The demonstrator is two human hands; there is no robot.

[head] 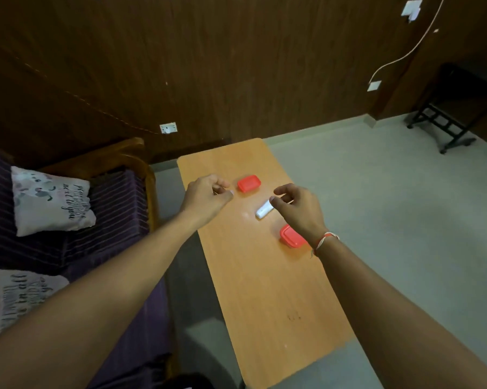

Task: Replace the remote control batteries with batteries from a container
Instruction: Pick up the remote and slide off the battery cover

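Two bare forearms reach forward from the bottom edge. The left hand [207, 195] hovers with fingers loosely curled, holding nothing. The right hand [298, 210] hovers likewise, fingers loosely curled and empty, a thread band around its wrist.

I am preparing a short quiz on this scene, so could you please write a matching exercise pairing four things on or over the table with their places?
Things:
1. remote control
2. far red container
3. near red container
4. left hand

Places:
A. partly hidden under the right wrist
B. lying between the two containers
C. hovering just left of the far container
D. closest to the table's far end

Pairs: 1-B, 2-D, 3-A, 4-C
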